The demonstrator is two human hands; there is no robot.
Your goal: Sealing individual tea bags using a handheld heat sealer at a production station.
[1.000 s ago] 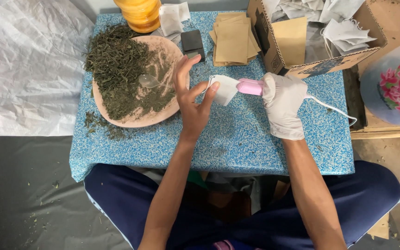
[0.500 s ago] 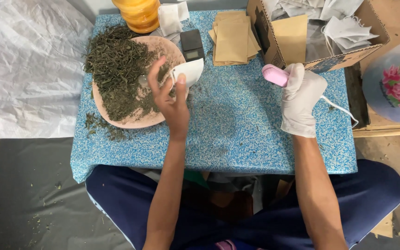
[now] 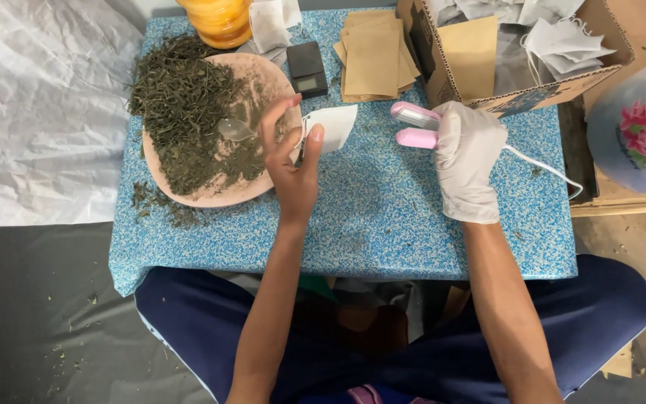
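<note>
My left hand (image 3: 291, 161) pinches a small white tea bag (image 3: 332, 126) by its left edge, just above the blue speckled table (image 3: 383, 217) beside the pink plate (image 3: 222, 196). My right hand (image 3: 466, 158), in a white glove, grips a pink handheld sealer (image 3: 415, 126) whose jaws stand apart, pointing left toward the bag with a gap between them. A white cord (image 3: 543, 168) trails from the sealer to the right. Dried green tea leaves (image 3: 181, 105) are heaped on the plate, and a clear plastic spoon (image 3: 235, 130) lies among them.
A small black scale (image 3: 307, 69), a stack of brown paper envelopes (image 3: 374, 52) and an orange jar (image 3: 222, 19) stand at the back. A cardboard box (image 3: 517, 45) of white bags sits back right. Loose leaves (image 3: 160, 203) lie by the plate.
My left hand carried the bag left toward the plate, then back right a little. My right hand pulled the sealer off the bag, lifted it, and now points it left with jaws apart.
</note>
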